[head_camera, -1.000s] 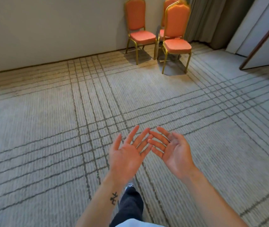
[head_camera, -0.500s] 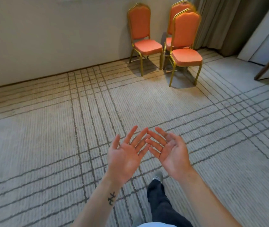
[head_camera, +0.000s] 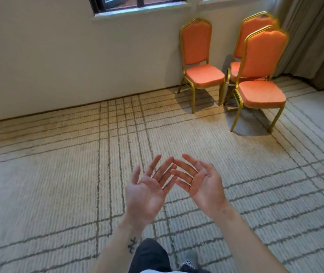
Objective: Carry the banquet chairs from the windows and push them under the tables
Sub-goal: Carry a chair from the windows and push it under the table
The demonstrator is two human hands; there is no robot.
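Three orange banquet chairs with gold frames stand under the window at the upper right. The left chair (head_camera: pixel 199 62) has its back against the wall. The front chair (head_camera: pixel 261 79) stands nearest me, and the rear chair (head_camera: pixel 249 34) is partly hidden behind it. My left hand (head_camera: pixel 149 191) and my right hand (head_camera: pixel 200 182) are raised palm-up in front of me, fingers spread, fingertips almost touching, holding nothing. Both hands are well short of the chairs. No table is in view.
A cream wall with a dark-framed window (head_camera: pixel 135 2) runs along the top. A grey curtain (head_camera: pixel 315 36) hangs at the far right beside the chairs. Patterned carpet (head_camera: pixel 58 174) stretches between me and the chairs. My dark trouser leg and shoe (head_camera: pixel 190 259) show at the bottom.
The chairs appear larger and lower in the view, and the window has come into sight, as I moved closer. Both hands keep the same raised, spread pose.
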